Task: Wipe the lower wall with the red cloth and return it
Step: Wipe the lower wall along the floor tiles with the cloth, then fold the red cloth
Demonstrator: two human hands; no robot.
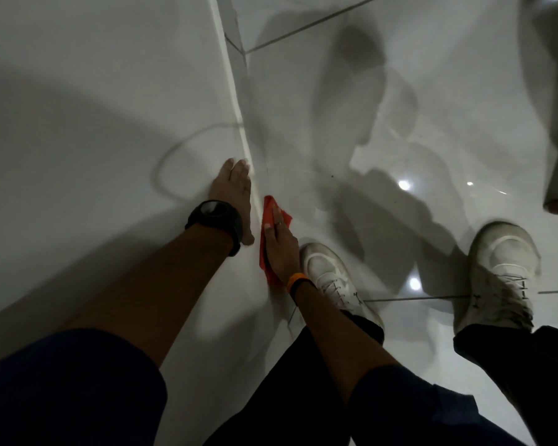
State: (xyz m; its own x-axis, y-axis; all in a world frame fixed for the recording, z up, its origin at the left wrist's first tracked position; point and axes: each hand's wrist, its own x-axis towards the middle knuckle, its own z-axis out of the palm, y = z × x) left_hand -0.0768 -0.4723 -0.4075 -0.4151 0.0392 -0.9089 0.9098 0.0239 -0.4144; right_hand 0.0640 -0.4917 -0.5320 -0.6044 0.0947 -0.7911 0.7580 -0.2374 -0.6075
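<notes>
While the right hand [281,246] presses it, the thin red cloth [268,210] lies at the base of the white wall [94,91].
The hand's fingers lie straight over the cloth, right at the pale seam [239,123] with the glossy white floor tiles [432,91]; an orange band [295,281] circles that wrist. The left hand [236,194], fingers straight and together, rests flat on the wall just beside it, holding nothing, and wears a black wristwatch [215,217]. Two white lace-up sneakers [329,278] stand on the tiles.

Red cloth [269,239]; black watch [216,217]; orange wristband [294,280]; 2 white shoes [332,278]; pale grey glossy floor tiles [432,91].
</notes>
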